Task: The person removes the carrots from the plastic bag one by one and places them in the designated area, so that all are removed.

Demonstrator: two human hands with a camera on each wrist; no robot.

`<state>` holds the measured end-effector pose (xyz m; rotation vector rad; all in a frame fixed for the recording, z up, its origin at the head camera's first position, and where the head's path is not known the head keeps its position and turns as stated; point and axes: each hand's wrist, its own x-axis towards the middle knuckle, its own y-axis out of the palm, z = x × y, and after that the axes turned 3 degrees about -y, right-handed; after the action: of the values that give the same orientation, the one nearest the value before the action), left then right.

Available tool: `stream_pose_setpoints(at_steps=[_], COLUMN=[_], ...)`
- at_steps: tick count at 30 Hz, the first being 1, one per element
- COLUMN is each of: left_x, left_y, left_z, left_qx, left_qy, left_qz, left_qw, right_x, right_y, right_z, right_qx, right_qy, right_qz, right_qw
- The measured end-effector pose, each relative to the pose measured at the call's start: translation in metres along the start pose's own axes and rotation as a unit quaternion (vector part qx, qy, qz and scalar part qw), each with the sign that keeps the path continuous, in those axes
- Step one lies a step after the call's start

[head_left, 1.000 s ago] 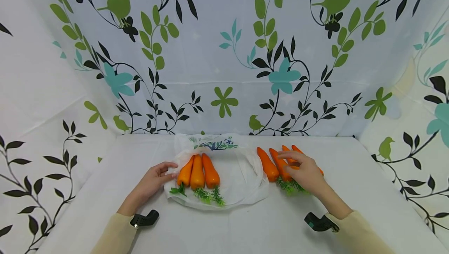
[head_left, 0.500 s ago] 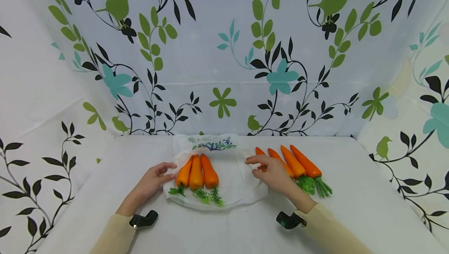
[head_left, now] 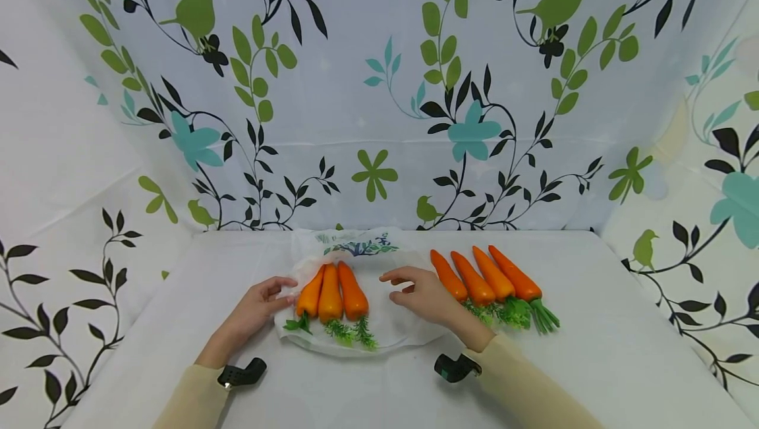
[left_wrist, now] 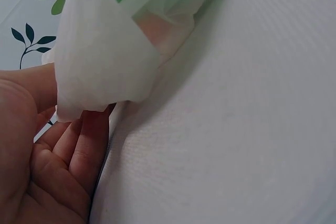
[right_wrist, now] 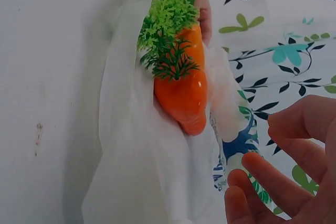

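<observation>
A white plastic bag point(head_left: 396, 331) with a printed tree lies flat on the table. Three orange toy carrots point(head_left: 331, 294) with green tops rest side by side on its left part. My left hand point(head_left: 256, 310) pinches the bag's left edge; in the left wrist view the bag's edge point(left_wrist: 105, 61) passes between thumb and fingers. My right hand point(head_left: 429, 297) hovers over the right part of the bag, fingers loosely bent and holding nothing. The right wrist view shows the nearest carrot point(right_wrist: 181, 95) apart from the fingers.
To the right of the bag, several more carrots point(head_left: 495, 277) lie in a slanted row, leafy ends toward me. The white table point(head_left: 332, 393) ends at a patterned cloth point(head_left: 332, 86) hanging behind it.
My right hand has moved left, from above the right-hand carrots to over the bag, with nothing in it. The left hand and all the carrots stay where they were.
</observation>
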<state>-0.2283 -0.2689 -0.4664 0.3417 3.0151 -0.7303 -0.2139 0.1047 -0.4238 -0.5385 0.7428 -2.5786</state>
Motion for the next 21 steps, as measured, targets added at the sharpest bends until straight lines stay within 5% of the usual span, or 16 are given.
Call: stream_pose_setpoints(at_steps=[21], left_x=[0.001], left_y=[-0.001], left_z=[0.004], left_qx=[-0.002], left_qy=[0.003], left_qz=[-0.005], left_qw=[1.0], right_x=[0.016], right_y=[0.034], right_z=[0.001], right_qx=[0.042], right_qy=[0.04], right_qz=[0.057], right_qw=[0.9967])
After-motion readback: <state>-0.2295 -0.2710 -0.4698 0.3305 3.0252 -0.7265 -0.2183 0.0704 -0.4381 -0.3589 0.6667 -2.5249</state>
